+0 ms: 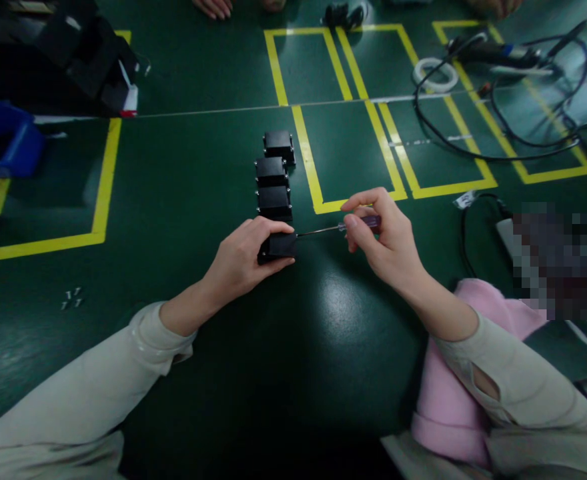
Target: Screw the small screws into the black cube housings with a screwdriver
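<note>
My left hand (246, 257) grips a small black box (282, 246) between thumb and fingers on the green table. A screwdriver (372, 222) with a purplish see-through handle is in my right hand (384, 235), pinched between thumb and fingers. Its thin shaft points left, and the tip meets the right side of the box near a corner. Beyond my left hand, three similar black boxes (273, 198) stand in a row running away from me, with small screws showing at their sides. Several loose screws (72, 297) lie to the left of my left forearm.
A blue bin (6, 139) and black parts (81, 57) occupy the far left. Yellow tape (318, 193) marks rectangles on the table. At right are a cabled tool (498, 53), a white tape ring (434, 75) and pink cloth (448, 400). Another person's hand (213, 7) shows at the far edge.
</note>
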Action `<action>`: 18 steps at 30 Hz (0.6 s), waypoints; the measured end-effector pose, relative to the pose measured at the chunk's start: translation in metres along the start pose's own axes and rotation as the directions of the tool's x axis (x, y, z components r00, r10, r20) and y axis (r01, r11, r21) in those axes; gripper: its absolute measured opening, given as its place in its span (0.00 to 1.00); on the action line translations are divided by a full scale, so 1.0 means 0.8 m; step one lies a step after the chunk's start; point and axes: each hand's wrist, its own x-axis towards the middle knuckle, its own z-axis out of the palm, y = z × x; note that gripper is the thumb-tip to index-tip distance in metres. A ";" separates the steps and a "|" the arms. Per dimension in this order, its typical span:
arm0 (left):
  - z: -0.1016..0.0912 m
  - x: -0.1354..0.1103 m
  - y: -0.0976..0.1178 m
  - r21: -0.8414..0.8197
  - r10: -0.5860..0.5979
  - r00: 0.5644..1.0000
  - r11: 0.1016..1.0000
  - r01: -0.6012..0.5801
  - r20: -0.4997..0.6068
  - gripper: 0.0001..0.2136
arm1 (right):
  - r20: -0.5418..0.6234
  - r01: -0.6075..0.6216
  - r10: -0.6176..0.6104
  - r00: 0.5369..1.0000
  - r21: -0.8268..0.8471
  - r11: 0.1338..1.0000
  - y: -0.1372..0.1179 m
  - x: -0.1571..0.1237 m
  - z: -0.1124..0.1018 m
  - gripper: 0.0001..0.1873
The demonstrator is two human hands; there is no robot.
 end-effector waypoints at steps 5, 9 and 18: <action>0.001 0.000 -0.001 0.000 0.006 1.000 1.000 -0.006 -0.006 0.17 | -0.018 0.010 -0.010 1.000 0.004 1.000 0.000 0.001 0.001 0.06; 0.001 0.000 -0.001 0.000 0.012 1.000 1.000 -0.012 -0.012 0.17 | -0.015 0.016 -0.016 1.000 -0.022 1.000 -0.001 0.002 0.000 0.07; 0.000 0.000 0.000 -0.007 0.001 1.000 1.000 -0.001 -0.003 0.17 | -0.013 0.004 -0.005 1.000 -0.030 1.000 -0.002 0.001 -0.001 0.08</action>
